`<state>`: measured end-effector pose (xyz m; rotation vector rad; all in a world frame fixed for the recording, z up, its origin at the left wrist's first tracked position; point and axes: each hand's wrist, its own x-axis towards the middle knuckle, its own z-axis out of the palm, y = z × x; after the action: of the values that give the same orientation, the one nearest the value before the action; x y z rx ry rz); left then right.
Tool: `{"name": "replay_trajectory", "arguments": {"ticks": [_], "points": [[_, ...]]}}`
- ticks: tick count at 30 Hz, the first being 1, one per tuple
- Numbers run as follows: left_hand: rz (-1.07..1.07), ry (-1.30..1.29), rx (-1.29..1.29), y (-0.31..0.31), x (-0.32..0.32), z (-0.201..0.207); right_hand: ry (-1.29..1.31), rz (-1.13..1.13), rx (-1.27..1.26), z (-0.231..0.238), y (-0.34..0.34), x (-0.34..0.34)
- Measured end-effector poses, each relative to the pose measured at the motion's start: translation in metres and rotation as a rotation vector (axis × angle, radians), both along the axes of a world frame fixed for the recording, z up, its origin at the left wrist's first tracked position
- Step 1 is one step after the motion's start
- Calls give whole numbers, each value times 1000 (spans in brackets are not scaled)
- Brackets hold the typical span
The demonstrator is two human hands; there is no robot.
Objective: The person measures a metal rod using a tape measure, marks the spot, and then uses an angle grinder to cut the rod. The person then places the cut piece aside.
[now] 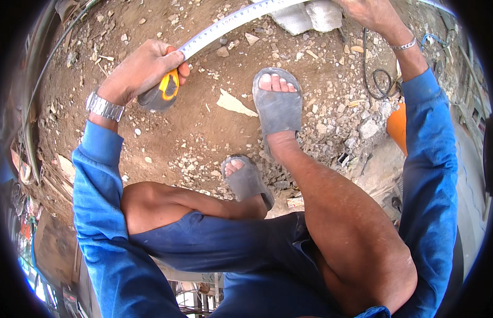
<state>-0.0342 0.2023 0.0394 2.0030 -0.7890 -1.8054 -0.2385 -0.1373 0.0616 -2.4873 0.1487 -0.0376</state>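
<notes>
My left hand [151, 69] is closed around a tape measure, with its yellow, black and grey case [164, 93] hanging below the fingers. The thumb presses on the white blade [225, 25], which carries printed markings. From there the blade runs up and right, leaving the picture at the top edge. My right hand [369, 15] is at the top right, close to the blade's line; its fingers are cut off by the edge, so its grip is hidden. A strip of the blade [437, 5] appears again beyond it.
Dirt ground with scattered gravel [204, 132] lies around my sandalled feet. A pale stone block [310, 17] sits near the right hand. A dark looped cable [381, 85] and an orange object [397, 129] are by my right forearm. Hoses [32, 106] run along the left.
</notes>
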Motion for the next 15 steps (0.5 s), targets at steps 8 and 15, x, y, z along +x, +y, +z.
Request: {"name": "replay_trajectory", "arguments": {"ticks": [8, 15], "points": [[-247, -350, 74, -13, 0, 2, 4, 6, -300, 5, 19, 7], [-242, -460, 51, -13, -4, -4, 32, -30, -227, -1, 21, 9]]}}
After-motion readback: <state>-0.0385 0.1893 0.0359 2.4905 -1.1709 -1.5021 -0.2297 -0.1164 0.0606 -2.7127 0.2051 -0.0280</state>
